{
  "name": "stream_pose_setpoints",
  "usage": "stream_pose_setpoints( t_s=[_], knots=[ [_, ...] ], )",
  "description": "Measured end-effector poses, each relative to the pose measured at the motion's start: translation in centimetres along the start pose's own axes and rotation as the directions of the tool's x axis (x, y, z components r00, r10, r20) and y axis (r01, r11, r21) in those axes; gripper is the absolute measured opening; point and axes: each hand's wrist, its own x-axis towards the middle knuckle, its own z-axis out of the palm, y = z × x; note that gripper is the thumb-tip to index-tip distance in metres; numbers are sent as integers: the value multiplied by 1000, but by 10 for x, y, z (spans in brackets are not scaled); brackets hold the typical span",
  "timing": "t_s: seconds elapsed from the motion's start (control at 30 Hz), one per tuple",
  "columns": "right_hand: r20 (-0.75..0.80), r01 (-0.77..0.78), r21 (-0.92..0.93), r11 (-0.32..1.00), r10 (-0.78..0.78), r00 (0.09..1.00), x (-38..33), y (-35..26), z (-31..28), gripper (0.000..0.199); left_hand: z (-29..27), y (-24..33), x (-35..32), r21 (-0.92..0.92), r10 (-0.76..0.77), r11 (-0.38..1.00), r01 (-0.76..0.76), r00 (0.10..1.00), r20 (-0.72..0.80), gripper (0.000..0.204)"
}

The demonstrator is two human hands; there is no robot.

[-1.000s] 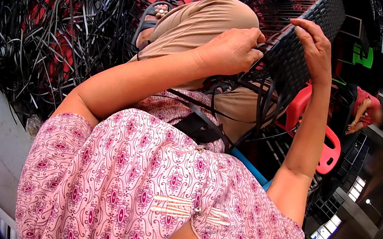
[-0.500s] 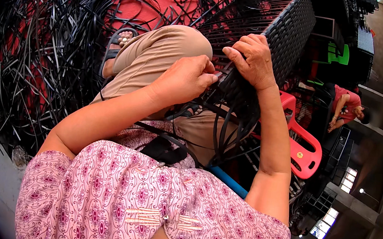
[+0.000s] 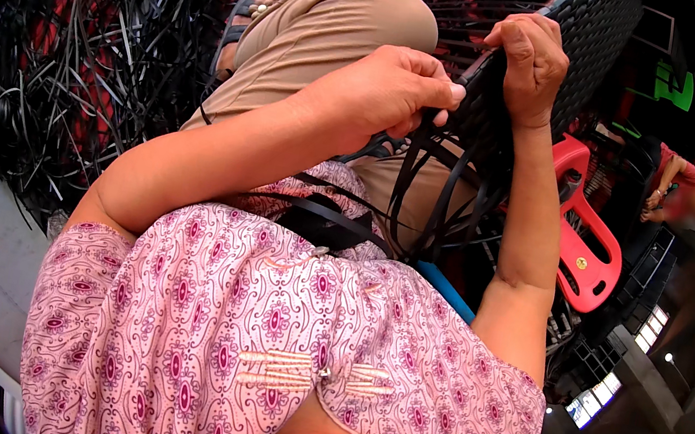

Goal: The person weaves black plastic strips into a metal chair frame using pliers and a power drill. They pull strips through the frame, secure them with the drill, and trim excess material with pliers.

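Along the left edge of a black panel woven from flat glossy strips (image 3: 585,68), the bare left hand (image 3: 391,88) is mostly curled, thumb and forefinger tips brought together; whether they grip a strip cannot be told. Higher along that edge, the bare right hand (image 3: 530,69) is bent into a loose fist, its hold hidden. Half a second ago its thumb stretched out toward the left hand; now the thumb is folded up against the fingers, and panel and hands sit higher in view. The panel's long axis slants from lower left to upper right, its near end pointing down to the lap, its woven face turned right. Loose black flat strips (image 3: 436,204) hang below it, a tan-trousered knee (image 3: 359,28) is left of it, a red plastic seat with a slot (image 3: 583,277) below right, and a tangled black strip heap (image 3: 100,60) far left.
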Motion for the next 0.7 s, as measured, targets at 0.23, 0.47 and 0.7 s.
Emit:
stream_pose_setpoints(
  t_s=[0.23,0.47,0.7],
  knots=[
    [26,-210,303,930,212,977,0,7,-14,48,13,-7,-1,351,161,928,-126,984,-72,21],
    [352,120,-73,990,-87,932,24,23,-34,36,12,-18,0,420,258,884,-204,963,-75,22],
    [505,59,-64,996,-19,863,26,25,-11,31,13,-26,2,391,297,889,-238,950,-97,21]
  ],
)
